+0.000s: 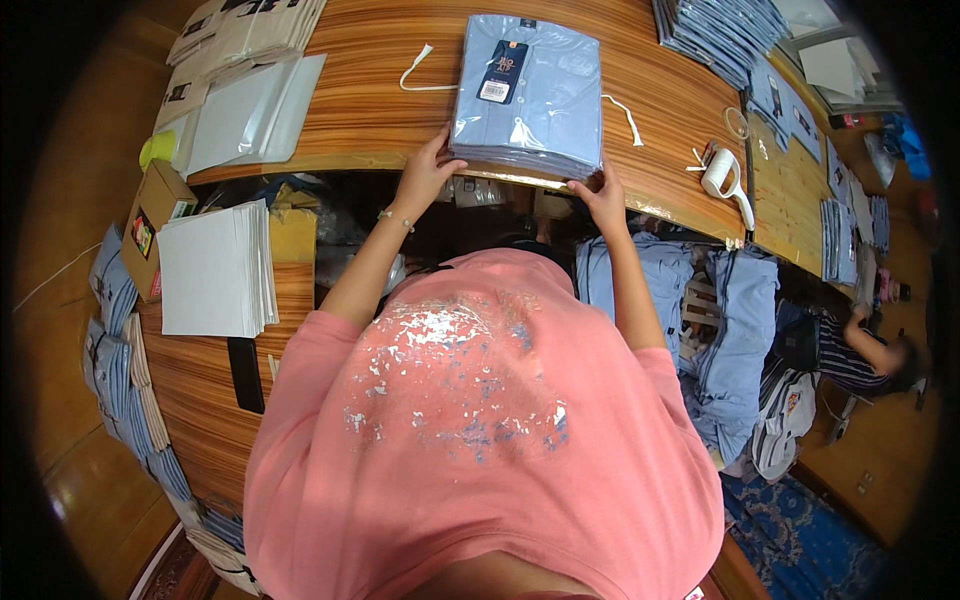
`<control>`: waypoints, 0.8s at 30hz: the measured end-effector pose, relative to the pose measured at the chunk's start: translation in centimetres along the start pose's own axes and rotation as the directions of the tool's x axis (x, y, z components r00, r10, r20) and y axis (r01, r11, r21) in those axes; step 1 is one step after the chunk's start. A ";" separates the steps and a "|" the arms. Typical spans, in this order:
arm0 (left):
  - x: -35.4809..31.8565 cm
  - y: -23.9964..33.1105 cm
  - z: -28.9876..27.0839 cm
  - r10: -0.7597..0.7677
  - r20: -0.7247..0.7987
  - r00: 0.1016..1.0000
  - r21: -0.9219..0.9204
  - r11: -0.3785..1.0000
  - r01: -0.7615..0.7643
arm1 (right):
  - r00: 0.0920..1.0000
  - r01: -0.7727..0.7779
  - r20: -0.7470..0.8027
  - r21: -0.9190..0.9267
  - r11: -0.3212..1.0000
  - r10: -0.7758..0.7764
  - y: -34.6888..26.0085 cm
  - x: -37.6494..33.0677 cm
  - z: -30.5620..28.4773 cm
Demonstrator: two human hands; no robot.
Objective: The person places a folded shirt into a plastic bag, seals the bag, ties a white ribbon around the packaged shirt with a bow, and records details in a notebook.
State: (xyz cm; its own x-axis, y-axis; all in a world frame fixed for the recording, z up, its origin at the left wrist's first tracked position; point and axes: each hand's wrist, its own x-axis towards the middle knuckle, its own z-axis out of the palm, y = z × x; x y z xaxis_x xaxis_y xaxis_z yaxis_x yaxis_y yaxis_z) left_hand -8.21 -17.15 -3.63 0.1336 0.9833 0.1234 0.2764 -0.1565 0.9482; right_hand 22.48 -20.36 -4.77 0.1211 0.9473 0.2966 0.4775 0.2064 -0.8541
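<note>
bagged blue shirts, stacked at wooden table edge, left hand and right hand gripping near corners, seemingly to square or slide the pile.

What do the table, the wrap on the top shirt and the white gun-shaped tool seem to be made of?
Table: wood or wood veneer, glossy; striped grain and sheen show.
Wrap on the stack both hands grip: clear plastic film; glare and wrinkles over blue cloth.
Tool: probably hard white plastic; smooth moulded shape.
</note>
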 end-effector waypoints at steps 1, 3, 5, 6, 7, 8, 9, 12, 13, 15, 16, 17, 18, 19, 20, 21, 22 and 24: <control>0.1 0.0 -0.2 -0.016 0.003 1.000 0.035 0.999 0.016 | 0.995 -0.091 0.048 -0.021 0.996 0.092 -0.5 0.2 -0.1; 0.4 -0.1 -0.6 -0.048 0.007 0.999 0.105 0.993 0.047 | 0.952 -0.265 0.138 -0.077 0.961 0.273 -1.5 0.8 -0.4; 0.7 -0.2 -0.5 -0.017 0.002 1.000 0.167 0.986 0.016 | 0.961 -0.253 0.118 0.009 0.967 0.250 -0.1 0.8 -0.1; 0.8 -0.3 -0.4 -0.001 0.000 1.000 0.198 0.980 0.001 | 0.965 -0.245 0.107 0.051 0.968 0.239 0.6 0.7 0.0; 0.7 -0.1 -0.5 -0.011 0.008 1.000 0.189 0.982 0.009 | 0.966 -0.243 0.103 0.038 0.969 0.238 0.4 0.7 0.0; 0.7 0.1 -0.6 -0.020 0.017 1.000 0.180 0.984 0.016 | 0.966 -0.241 0.099 0.025 0.970 0.238 0.3 0.7 0.0; 0.8 0.3 -0.7 -0.029 0.027 0.999 0.170 0.985 0.024 | 0.967 -0.240 0.094 0.011 0.971 0.238 0.2 0.7 0.0; 0.7 1.2 -0.7 -0.035 0.008 0.999 0.088 0.996 0.034 | 0.962 -0.261 0.088 0.008 0.965 0.259 -0.6 0.8 -0.1; 0.8 0.8 -0.8 -0.039 0.019 0.999 0.110 0.993 0.037 | 0.953 -0.281 0.113 -0.005 0.960 0.279 -0.5 0.8 -0.1; 1.0 -0.6 -1.0 -0.049 0.039 0.998 0.154 0.987 0.042 | 0.934 -0.319 0.162 -0.032 0.947 0.320 -0.2 0.9 0.0; 1.0 0.0 -0.8 -0.075 0.034 0.997 0.106 0.992 0.071 | 0.959 -0.251 0.127 -0.027 0.968 0.252 -0.4 0.8 -0.1; 0.8 0.7 -0.6 -0.101 0.031 0.994 0.058 0.993 0.099 | 0.979 -0.181 0.091 -0.026 0.983 0.183 -0.6 0.4 0.0; 0.8 1.1 -0.4 -0.128 0.028 0.991 0.010 0.992 0.128 | 0.992 -0.110 0.055 -0.027 0.994 0.112 -0.8 0.1 0.0; 0.8 1.1 -0.4 -0.047 0.027 0.999 0.017 0.999 0.046 | 0.991 -0.127 0.049 0.115 0.985 0.122 -1.0 0.0 0.1; 0.8 1.1 -0.4 0.035 0.027 0.999 0.025 0.999 -0.036 | 0.990 -0.140 0.046 0.255 0.957 0.133 -1.3 -0.1 0.3; 0.8 1.1 -0.3 0.116 0.027 0.993 0.032 0.993 -0.117 | 0.988 -0.150 0.043 0.390 0.909 0.145 -1.4 -0.1 0.4; 0.8 0.8 -0.3 0.072 0.083 0.994 -0.021 0.997 -0.071 | 0.980 -0.192 0.114 0.368 0.910 0.161 -1.4 -0.2 0.3; 0.7 0.2 -0.3 -0.007 0.201 0.980 -0.119 0.992 0.032 | 0.948 -0.271 0.251 0.316 0.909 0.195 -1.3 -0.2 0.0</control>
State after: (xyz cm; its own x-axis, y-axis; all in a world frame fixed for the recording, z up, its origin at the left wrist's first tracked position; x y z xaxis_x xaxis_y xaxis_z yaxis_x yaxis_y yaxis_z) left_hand -8.39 -16.47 -3.22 0.3202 0.9457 0.0552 0.1657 -0.1132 0.9797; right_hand 21.84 -20.84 -3.75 -0.0106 0.9999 0.0074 0.1264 0.0086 -0.9919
